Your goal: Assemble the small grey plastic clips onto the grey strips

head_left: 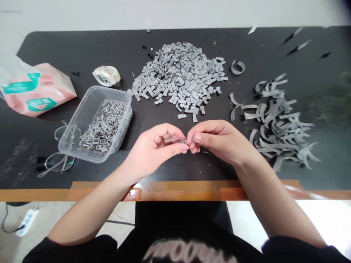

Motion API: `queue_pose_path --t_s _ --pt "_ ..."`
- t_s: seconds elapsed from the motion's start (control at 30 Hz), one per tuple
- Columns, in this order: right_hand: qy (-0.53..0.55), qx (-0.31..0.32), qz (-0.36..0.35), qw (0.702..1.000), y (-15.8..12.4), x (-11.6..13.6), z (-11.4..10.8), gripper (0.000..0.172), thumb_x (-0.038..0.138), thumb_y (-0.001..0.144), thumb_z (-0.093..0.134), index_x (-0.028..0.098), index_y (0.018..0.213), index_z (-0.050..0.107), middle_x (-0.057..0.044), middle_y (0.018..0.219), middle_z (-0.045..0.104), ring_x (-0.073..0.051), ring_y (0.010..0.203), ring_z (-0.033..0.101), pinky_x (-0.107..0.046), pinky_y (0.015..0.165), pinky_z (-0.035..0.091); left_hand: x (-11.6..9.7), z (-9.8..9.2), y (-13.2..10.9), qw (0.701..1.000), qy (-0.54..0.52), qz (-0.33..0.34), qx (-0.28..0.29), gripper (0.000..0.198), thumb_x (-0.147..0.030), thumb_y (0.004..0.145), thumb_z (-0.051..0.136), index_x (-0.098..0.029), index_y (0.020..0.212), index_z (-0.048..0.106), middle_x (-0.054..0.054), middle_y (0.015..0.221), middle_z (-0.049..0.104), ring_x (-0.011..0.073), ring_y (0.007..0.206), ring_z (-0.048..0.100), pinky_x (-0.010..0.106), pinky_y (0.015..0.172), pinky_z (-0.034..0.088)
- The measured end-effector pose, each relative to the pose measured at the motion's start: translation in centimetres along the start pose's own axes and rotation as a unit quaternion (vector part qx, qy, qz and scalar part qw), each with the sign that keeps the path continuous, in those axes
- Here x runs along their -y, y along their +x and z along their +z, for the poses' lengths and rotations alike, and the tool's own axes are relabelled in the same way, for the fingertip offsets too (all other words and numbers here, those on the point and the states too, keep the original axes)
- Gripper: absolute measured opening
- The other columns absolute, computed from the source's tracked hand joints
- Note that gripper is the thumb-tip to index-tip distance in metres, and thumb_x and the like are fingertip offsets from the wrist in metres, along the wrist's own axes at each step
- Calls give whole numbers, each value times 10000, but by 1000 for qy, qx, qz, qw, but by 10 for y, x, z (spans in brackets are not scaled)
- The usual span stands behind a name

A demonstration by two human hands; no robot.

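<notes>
The gray piece between left hand and right hand is mostly hidden (tiny, too); its shape cannot be told.

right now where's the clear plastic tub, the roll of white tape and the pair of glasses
clear plastic tub point(109, 90), head view, on its far rim
roll of white tape point(106, 76), head view, on its upper side
pair of glasses point(59, 162), head view, on the nearer lens

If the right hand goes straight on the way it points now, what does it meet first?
The right hand would first meet the small grey plastic piece pinched in its grip, then the left hand beyond, though depth is unclear.
</notes>
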State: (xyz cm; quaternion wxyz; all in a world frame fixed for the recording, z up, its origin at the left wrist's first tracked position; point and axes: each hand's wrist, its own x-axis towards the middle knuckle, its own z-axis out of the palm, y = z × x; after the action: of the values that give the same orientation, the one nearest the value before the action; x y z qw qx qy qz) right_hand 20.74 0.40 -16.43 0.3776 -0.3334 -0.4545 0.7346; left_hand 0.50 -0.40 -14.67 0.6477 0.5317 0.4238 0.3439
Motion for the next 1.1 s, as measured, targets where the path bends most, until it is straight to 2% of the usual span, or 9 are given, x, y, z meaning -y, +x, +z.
queue_pose_path --t_s 0.07,0.23,0.4,0.57,0.73,0.97,1.1 --pt "3 1 10 1000 -1 1 -1 104 300 821 835 200 796 827 -21 691 733 -132 634 641 -256 585 528 0 0 0 1000 -10 0 -2 111 -135 802 761 -177 864 679 -2 781 757 133 739 732 261 744 602" --pt "21 -13 39 999 0 3 0 99 245 740 892 181 763 820 -16 644 723 -111 553 612 -226 483 492 1 -1 1 998 45 39 -30 125 -156 788 783 -179 879 700 7 810 751 134 756 712 251 728 593" --pt "56 -24 57 997 0 0 2 165 171 678 923 173 755 776 21 573 692 -94 465 588 -202 425 474 -1 -2 -1 996 60 71 -7 139 -130 780 773 -187 893 716 4 852 752 123 767 698 234 733 579" --pt "46 -23 42 998 -1 -1 4 172 146 695 911 169 773 760 26 588 701 -88 456 603 -194 442 503 -1 -1 -3 989 123 75 -22 106 -182 799 786 -191 871 709 -7 822 728 123 747 674 226 707 551" --pt "14 -61 28 998 0 2 7 199 172 670 933 169 741 748 16 600 701 -101 495 618 -212 476 535 4 -2 -3 974 205 95 -31 84 -220 819 785 -192 867 722 5 845 726 143 778 661 256 741 519" --pt "16 -48 25 998 -1 6 7 198 149 678 925 169 768 749 19 603 701 -98 522 625 -206 506 552 3 -2 0 992 101 68 -20 102 -197 800 791 -177 857 709 -10 814 728 116 738 670 214 706 541" --pt "12 -41 25 999 -2 7 7 218 124 657 931 151 767 745 22 604 699 -84 529 623 -181 513 548 4 -3 2 994 93 59 -10 141 -221 774 814 -168 850 708 -21 752 705 106 670 633 204 642 523"
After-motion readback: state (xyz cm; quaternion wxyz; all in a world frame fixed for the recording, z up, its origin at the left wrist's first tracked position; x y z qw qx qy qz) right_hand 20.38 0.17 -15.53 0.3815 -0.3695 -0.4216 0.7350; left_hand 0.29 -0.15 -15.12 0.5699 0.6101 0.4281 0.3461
